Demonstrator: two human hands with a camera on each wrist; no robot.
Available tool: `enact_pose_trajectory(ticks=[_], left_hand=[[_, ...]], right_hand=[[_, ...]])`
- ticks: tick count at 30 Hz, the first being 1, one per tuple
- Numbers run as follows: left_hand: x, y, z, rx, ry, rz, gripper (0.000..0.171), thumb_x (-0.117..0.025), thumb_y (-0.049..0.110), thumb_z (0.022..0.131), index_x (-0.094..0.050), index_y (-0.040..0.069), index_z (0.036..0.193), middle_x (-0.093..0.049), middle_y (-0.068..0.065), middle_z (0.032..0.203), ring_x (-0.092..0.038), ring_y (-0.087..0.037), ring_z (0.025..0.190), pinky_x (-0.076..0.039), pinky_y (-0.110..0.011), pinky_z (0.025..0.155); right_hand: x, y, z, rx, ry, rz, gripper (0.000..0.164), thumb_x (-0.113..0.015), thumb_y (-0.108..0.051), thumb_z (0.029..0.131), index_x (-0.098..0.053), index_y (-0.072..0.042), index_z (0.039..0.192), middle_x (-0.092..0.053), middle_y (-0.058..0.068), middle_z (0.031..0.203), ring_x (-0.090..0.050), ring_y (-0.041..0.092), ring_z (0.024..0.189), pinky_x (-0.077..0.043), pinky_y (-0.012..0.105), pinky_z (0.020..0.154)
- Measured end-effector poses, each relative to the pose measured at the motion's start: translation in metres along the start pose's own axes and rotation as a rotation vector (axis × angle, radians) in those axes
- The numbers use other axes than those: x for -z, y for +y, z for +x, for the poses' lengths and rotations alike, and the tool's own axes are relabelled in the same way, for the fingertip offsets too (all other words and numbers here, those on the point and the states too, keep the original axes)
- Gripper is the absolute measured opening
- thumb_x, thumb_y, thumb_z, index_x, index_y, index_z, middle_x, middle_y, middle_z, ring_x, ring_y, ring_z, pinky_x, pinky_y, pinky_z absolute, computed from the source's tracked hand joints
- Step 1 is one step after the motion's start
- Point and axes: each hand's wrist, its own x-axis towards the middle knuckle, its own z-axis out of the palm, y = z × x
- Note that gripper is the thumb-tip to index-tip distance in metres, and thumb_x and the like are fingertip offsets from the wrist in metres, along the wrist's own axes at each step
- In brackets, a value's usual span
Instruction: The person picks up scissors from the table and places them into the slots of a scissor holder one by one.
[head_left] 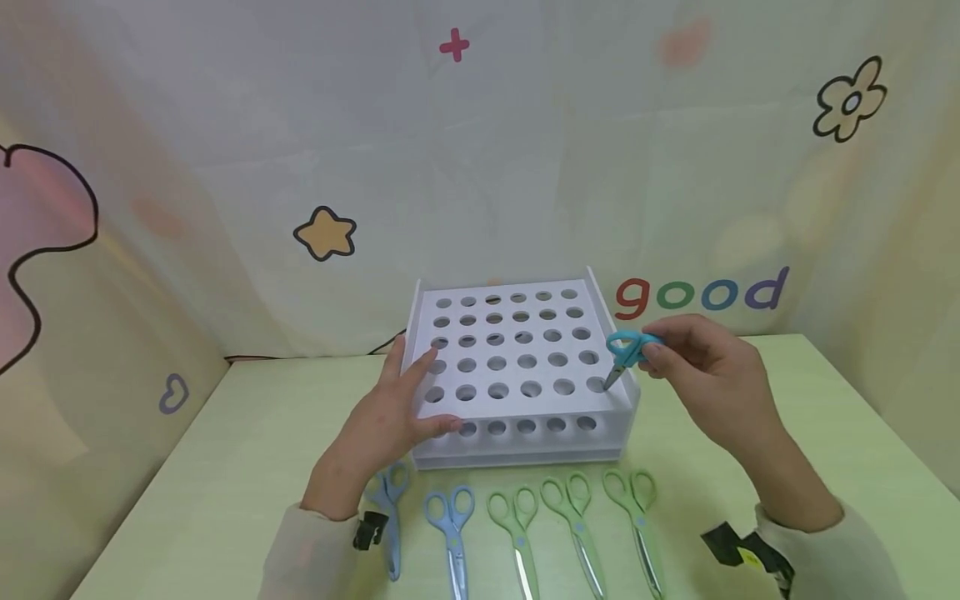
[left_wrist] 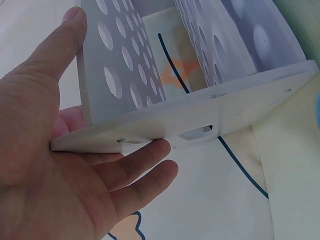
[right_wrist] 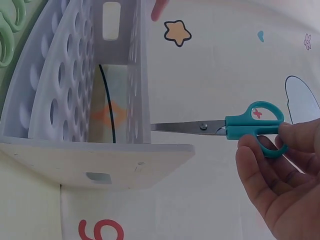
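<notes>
A white rack (head_left: 517,457) with tiered plates full of round holes stands on the table. My left hand (head_left: 382,417) holds its left side, the thumb (left_wrist: 70,40) on the top plate and fingers (left_wrist: 132,167) against the outer face of the side panel. Small teal-handled scissors (head_left: 628,348) are pinched by the handle in my right hand (head_left: 712,375). Their blades are closed and point down to a hole at the rack's front right corner. In the right wrist view the tip of the scissors (right_wrist: 245,131) meets the top plate; whether it is inside the hole I cannot tell.
Before the rack lie two blue scissors (head_left: 454,537) and three green scissors (head_left: 517,533) in a row, handles toward the rack. My left sleeve (head_left: 318,546) is close to the leftmost blue pair. A patterned curtain (head_left: 525,167) hangs right behind the rack.
</notes>
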Motion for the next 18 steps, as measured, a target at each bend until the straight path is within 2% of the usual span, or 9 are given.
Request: enact_pose_trajectory(ticks=[4,8,10,14,18], left_hand=[[0.001,-0.001,0.000,0.008,-0.004,0.000,0.102,-0.084,0.047,0.081,-0.029,0.018,0.161,0.005,-0.016,0.168,-0.053,-0.038,0.122,-0.050,-0.046,0.089],[0.000,-0.001,0.000,0.001,-0.007,0.000,0.101,-0.084,0.047,0.081,-0.030,0.018,0.161,0.004,-0.018,0.168,-0.054,-0.039,0.122,-0.050,-0.047,0.088],[0.000,0.000,0.000,-0.003,-0.006,0.001,0.100,-0.083,0.047,0.081,-0.030,0.018,0.161,0.004,-0.018,0.168,-0.055,-0.039,0.121,-0.050,-0.046,0.088],[0.000,0.000,-0.001,-0.016,0.002,-0.001,0.100,-0.083,0.047,0.081,-0.031,0.017,0.161,0.003,-0.019,0.167,-0.056,-0.038,0.118,-0.050,-0.046,0.087],[-0.001,-0.001,-0.002,-0.019,0.003,-0.006,0.100,-0.083,0.048,0.081,-0.031,0.017,0.160,0.004,-0.019,0.167,-0.056,-0.038,0.116,-0.050,-0.046,0.087]], right_hand=[[-0.005,0.001,-0.001,-0.013,-0.025,-0.022,0.017,-0.068,-0.002,0.096,-0.069,-0.002,0.113,-0.072,0.009,0.094,-0.068,0.009,0.079,-0.053,0.018,0.074],[-0.009,0.002,-0.004,0.004,-0.025,-0.143,0.019,-0.071,-0.004,0.095,-0.071,-0.005,0.114,-0.072,0.005,0.091,-0.066,0.012,0.077,-0.050,0.015,0.069],[-0.012,0.002,-0.005,0.053,-0.019,-0.233,0.020,-0.073,-0.002,0.092,-0.072,-0.005,0.112,-0.072,0.003,0.090,-0.064,0.014,0.075,-0.048,0.015,0.066],[-0.019,0.002,-0.008,0.192,-0.019,-0.426,0.023,-0.076,0.002,0.088,-0.071,-0.006,0.109,-0.070,0.002,0.087,-0.061,0.016,0.073,-0.050,0.026,0.061],[-0.028,0.003,-0.012,0.340,0.019,-0.579,0.024,-0.079,0.003,0.083,-0.070,-0.005,0.104,-0.067,0.001,0.078,-0.055,0.013,0.065,-0.043,0.030,0.051]])
